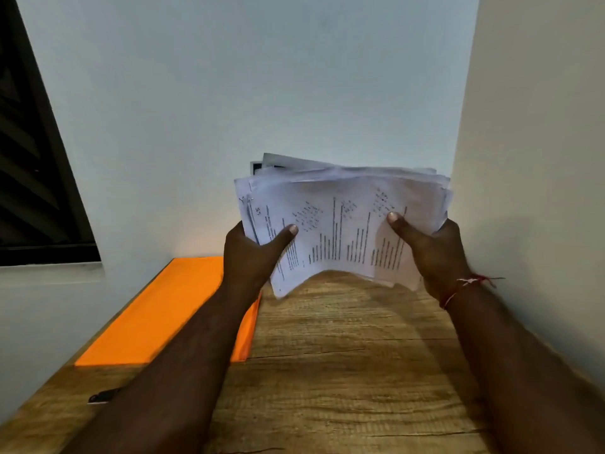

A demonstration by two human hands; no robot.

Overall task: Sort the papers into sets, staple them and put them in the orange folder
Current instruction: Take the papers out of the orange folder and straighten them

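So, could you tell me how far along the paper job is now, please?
Nothing looks finished yet: no sets lie on the table. In hand: the left hand and right hand grip one uneven stack of papers above it. Remaining: sorting, stapling and filing; the orange folder lies shut at the table's left. A small dark object nearby may be the stapler; I cannot tell.

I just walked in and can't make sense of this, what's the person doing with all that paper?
A person is holding a loose, uneven stack of papers up over a wooden table, the left hand gripping one side and the right hand the other, thumbs on the printed top sheet. The orange folder lies flat on the table to the left. A small dark object, partly hidden by the left arm, sits near the table's left edge. Nothing looks sorted or filed yet.
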